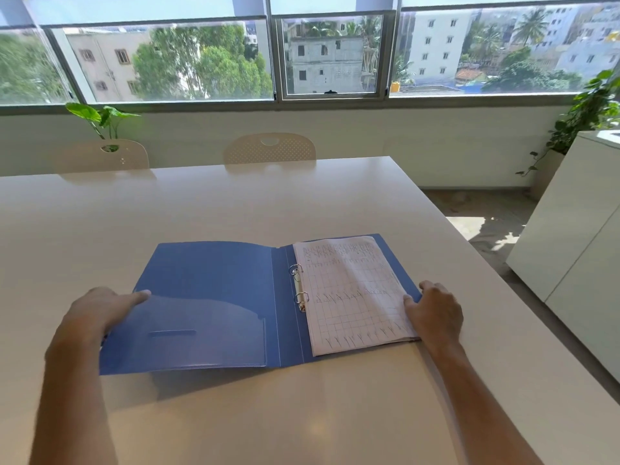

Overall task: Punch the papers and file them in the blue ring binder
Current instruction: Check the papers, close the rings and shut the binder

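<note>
The thin, floppy blue ring binder (214, 297) is pinched at its lifted cover edge by the left hand (97, 312), while the light, easily creased papers (355, 293) are pressed flat under the spread right hand (434, 310).

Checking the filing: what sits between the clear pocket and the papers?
In the head view, the blue spine strip and the two metal rings, closed through the papers.

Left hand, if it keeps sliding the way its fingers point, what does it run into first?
The left hand points right across the blue ring binder's open front cover. Going straight on, it would likely meet the metal rings first, then the filed papers.
</note>
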### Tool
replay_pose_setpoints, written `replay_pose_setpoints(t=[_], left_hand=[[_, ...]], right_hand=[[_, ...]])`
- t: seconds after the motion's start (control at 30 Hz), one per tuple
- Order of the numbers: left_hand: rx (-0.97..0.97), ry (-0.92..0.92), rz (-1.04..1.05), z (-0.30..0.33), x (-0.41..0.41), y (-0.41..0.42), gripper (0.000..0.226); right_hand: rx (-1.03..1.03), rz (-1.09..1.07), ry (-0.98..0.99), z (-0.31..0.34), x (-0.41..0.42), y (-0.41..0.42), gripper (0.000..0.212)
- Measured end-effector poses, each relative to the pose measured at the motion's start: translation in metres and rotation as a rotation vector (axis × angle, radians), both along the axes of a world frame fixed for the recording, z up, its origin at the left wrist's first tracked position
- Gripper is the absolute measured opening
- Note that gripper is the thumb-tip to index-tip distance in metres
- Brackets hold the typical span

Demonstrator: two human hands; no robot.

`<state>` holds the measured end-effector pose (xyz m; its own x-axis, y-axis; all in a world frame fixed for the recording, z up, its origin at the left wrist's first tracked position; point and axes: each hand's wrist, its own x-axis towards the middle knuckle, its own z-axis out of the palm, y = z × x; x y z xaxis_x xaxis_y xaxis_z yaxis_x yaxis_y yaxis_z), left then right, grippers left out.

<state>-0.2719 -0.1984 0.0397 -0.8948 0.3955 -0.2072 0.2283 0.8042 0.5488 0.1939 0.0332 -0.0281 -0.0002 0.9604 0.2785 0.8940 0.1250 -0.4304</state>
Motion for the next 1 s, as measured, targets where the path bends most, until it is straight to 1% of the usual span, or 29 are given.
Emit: replay_pose_setpoints(t=[0.07,0.13,0.23,0.27,0.33,0.4,0.5,0.57,0.67,0.73,0.77,0.8,0.9,0.97,1.0], left_hand=[[0.139,-0.023,0.015,0.014,-0.001,-0.002,0.053],[0.348,-0.093,0.005,0.032,0.001,-0.003,0.046],[0.67,-0.251,-0.135,0.061,0.017,-0.006,0.023],[0.777,-0.29,-0.194,0.07,0.027,-0.006,0.021],[0.949,-0.359,-0.29,0.085,0.058,-0.001,0.027],[1.017,-0.411,-0.332,0.09,0.089,0.009,0.026],[1.001,-0.425,-0.344,0.082,0.13,0.03,0.029],[0.944,-0.472,-0.36,0.071,0.152,0.047,0.027],[0.799,-0.572,-0.353,0.048,0.176,0.071,0.029],[0.653,-0.615,-0.364,0.033,0.189,0.086,0.023],[0.573,-0.613,-0.378,0.026,0.194,0.091,0.029],[0.518,-0.607,-0.382,0.02,0.2,0.096,0.039],[0.44,-0.598,-0.385,0.004,0.216,0.108,0.059],[0.417,-0.616,-0.378,-0.006,0.226,0.114,0.068],[0.422,-0.617,-0.367,-0.01,0.229,0.116,0.068]], right_hand=[[0.006,0.005,0.008,-0.001,0.001,0.0,0.034],[0.01,0.01,0.004,-0.002,0.002,0.001,0.035],[0.011,0.014,-0.001,-0.003,0.002,0.003,0.035],[0.009,0.012,-0.004,-0.003,0.002,0.003,0.035],[0.008,0.008,-0.005,-0.004,0.002,0.005,0.034],[0.006,0.002,0.005,-0.005,0.003,0.007,0.033],[0.013,-0.004,0.009,-0.007,0.004,0.009,0.033],[0.021,-0.005,0.011,-0.007,0.005,0.01,0.033],[0.033,0.003,0.025,-0.008,0.007,0.012,0.033],[0.028,0.013,0.046,-0.008,0.009,0.013,0.032],[0.024,0.023,0.054,-0.009,0.01,0.015,0.03],[0.018,0.04,0.057,-0.008,0.012,0.016,0.029],[-0.027,0.124,0.104,-0.007,0.023,0.025,0.021],[-0.1,0.164,0.22,-0.004,0.035,0.033,0.012],[-0.151,0.179,0.31,-0.003,0.042,0.037,0.015]])
